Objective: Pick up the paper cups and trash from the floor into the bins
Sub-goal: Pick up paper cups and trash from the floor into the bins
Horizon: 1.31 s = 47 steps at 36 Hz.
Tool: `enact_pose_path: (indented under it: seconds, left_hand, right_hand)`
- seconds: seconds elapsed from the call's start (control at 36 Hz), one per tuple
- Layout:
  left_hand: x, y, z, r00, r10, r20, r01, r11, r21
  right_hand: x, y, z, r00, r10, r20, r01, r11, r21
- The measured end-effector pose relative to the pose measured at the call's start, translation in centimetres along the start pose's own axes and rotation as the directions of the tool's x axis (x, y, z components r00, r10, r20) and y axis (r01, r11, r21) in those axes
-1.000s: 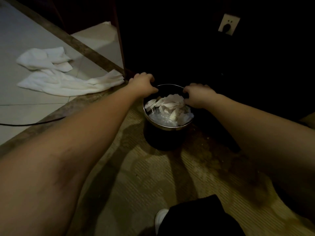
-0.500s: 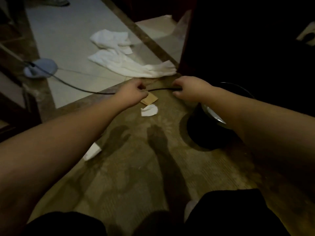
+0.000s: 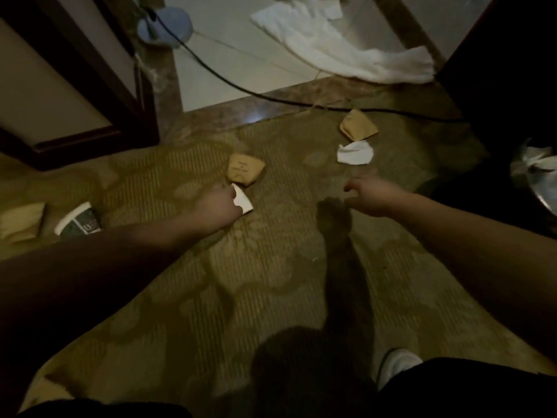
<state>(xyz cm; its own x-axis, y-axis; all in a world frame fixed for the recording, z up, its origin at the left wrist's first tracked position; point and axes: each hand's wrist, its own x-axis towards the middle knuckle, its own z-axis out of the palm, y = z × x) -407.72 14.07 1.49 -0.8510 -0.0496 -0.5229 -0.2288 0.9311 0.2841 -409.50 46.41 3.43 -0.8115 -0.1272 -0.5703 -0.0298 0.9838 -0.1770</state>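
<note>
My left hand (image 3: 221,206) pinches a small white cup (image 3: 242,200) on the carpet, just near a brown cup (image 3: 244,170). My right hand (image 3: 372,196) hangs loose, holding nothing. Next I should carry it right to the bin (image 3: 533,188).

Both forearms are bare all the way up, no sleeves or watch in sight. Down at the bottom there's dark, probably black clothing (image 3: 452,393) over the legs, plus one white shoe (image 3: 398,365) poking out. Pretty dim lighting though.
</note>
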Motion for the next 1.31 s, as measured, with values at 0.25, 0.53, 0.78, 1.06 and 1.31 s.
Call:
enact_pose_path:
  seconds: [0.25,0.53,0.78,1.06,1.31]
  left_hand:
    - [3.6,-2.0,2.8,0.979,-0.192,-0.066,0.172,0.958,-0.227]
    - [5.3,-1.4,5.9,0.940,-0.325,-0.102,0.270,0.894,-0.358]
    - [3.7,-2.6,7.4,0.918,-0.381,-0.108,0.244,0.759,-0.603]
    - [3.6,1.1,3.5,0.956,-0.294,0.008,0.139,0.429,-0.892]
    - [8.9,3.6,-0.7,0.935,-0.353,-0.027,0.121,0.392,-0.912]
  right_hand:
    - [6.3,2.0,2.5,0.996,0.077,-0.039,-0.078,0.997,-0.017]
    - [12.4,4.6,2.1,0.976,0.047,-0.210,-0.039,0.998,0.043]
    - [16.5,5.1,1.3,0.983,0.093,-0.156,-0.093,0.996,0.006]
    - [16.9,5.6,1.2,0.966,0.246,-0.079,-0.253,0.963,-0.093]
    - [15.4,6.8,3.9,0.991,0.103,-0.090,-0.114,0.986,-0.118]
